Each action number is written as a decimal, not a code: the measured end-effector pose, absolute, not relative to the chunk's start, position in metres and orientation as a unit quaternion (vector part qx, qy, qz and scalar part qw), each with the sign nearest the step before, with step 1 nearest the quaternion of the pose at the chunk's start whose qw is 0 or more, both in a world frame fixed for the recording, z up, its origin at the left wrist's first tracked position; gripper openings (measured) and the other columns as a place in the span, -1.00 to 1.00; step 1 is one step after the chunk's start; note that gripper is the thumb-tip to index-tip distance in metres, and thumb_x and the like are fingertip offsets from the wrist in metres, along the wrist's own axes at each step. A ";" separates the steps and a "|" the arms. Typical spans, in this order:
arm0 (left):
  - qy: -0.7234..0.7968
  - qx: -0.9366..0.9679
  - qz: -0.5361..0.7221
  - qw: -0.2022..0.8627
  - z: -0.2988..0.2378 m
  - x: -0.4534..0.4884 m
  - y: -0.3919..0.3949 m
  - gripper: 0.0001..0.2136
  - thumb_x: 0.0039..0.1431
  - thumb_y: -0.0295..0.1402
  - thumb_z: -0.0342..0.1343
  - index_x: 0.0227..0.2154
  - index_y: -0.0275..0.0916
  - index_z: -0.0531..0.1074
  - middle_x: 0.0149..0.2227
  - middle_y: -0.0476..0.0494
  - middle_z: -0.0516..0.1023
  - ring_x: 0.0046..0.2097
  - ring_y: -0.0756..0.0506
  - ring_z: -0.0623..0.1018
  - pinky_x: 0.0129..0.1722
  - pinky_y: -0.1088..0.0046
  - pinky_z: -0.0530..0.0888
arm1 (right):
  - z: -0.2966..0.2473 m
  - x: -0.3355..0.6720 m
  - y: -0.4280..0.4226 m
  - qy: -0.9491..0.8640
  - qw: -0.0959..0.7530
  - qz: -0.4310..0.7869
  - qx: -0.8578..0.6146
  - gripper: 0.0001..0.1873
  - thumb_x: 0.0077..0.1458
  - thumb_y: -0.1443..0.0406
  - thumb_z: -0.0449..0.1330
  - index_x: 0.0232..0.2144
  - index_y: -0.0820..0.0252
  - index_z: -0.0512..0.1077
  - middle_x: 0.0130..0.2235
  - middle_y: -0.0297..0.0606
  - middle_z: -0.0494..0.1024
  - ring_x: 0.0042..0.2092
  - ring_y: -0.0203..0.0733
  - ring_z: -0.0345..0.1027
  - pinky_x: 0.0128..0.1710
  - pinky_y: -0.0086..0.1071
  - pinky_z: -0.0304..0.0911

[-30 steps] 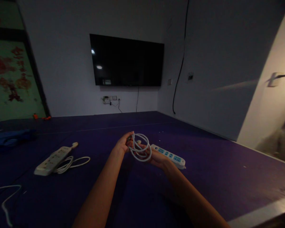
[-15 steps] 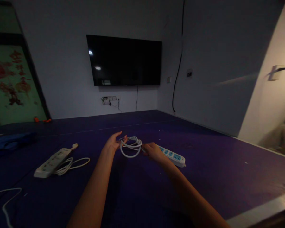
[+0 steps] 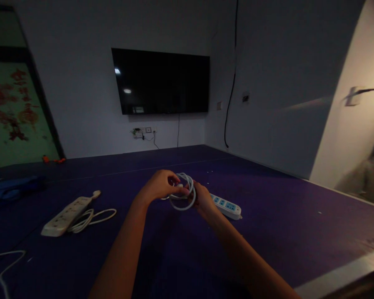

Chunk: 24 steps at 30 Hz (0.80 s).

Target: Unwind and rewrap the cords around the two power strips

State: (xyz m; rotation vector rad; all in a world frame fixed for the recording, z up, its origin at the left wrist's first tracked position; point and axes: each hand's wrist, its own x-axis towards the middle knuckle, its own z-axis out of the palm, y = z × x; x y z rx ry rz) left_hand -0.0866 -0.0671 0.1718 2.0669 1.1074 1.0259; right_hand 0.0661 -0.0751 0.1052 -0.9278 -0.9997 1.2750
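Surface (image 3: 277,224): one, purple; wide room rightward to pale edge (image 3: 345,270). Power strips (image 3: 229,206): two, well apart. Coiled cord (image 3: 192,187): one, raised above surface, grasped by left grip (image 3: 162,185) and right grip (image 3: 205,200).

The left hand (image 3: 162,184) curls inward beside the right hand (image 3: 203,199).

left hand (image 3: 160,185): bare | right hand (image 3: 205,202): bare | left forearm (image 3: 126,243): bare, slim, tapering | right forearm (image 3: 241,247): bare, slim, tapering
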 end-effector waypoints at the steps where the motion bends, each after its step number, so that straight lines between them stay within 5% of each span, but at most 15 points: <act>1: 0.393 0.815 0.338 0.259 0.173 -0.080 -0.074 -0.74 -0.40 -0.34 0.41 -0.54 -0.24 0.52 -0.54 -0.05 0.48 -0.48 -0.03 0.40 -0.53 0.54 0.16 | 0.104 0.064 -0.075 -0.425 0.604 0.540 -0.404 -0.70 0.01 0.08 -0.03 -0.52 0.16 0.29 -0.69 -0.43 0.17 -0.66 -0.34 -0.03 -0.67 -0.45 -0.13; 6: 0.410 0.863 0.275 0.108 0.166 -0.054 -0.089 -0.77 -0.44 -0.40 0.40 -0.69 -0.22 0.42 -0.62 -0.04 0.42 -0.58 -0.02 0.31 -0.58 0.49 0.07 | 0.097 0.059 -0.070 -0.423 0.640 0.475 -0.431 -0.69 0.04 0.09 -0.05 -0.57 0.16 0.24 -0.63 -0.36 0.26 -0.58 -0.31 0.10 -0.59 -0.46 0.03; 13: 0.390 0.855 0.324 0.114 0.173 -0.067 -0.083 -0.89 -0.21 -0.56 0.21 -0.64 -0.21 0.49 -0.61 -0.08 0.48 -0.54 -0.05 0.40 -0.54 0.50 0.19 | 0.093 0.068 -0.065 -0.467 0.604 0.493 -0.417 -0.64 0.06 0.02 -0.10 -0.56 0.15 0.18 -0.66 -0.47 0.09 -0.69 -0.41 -0.18 -0.69 -0.46 -0.25; 24: 0.543 0.747 0.384 -0.005 0.177 -0.077 -0.070 -0.86 0.07 -0.45 0.10 -0.36 -0.25 0.56 -0.34 -0.19 0.61 -0.28 -0.10 0.56 -0.26 0.41 0.40 | 0.085 0.062 -0.081 -0.719 0.549 0.079 -0.418 -0.48 0.18 0.11 -0.14 -0.68 0.24 0.29 -0.66 -0.29 0.32 -0.59 -0.33 0.15 -0.56 -0.43 -0.10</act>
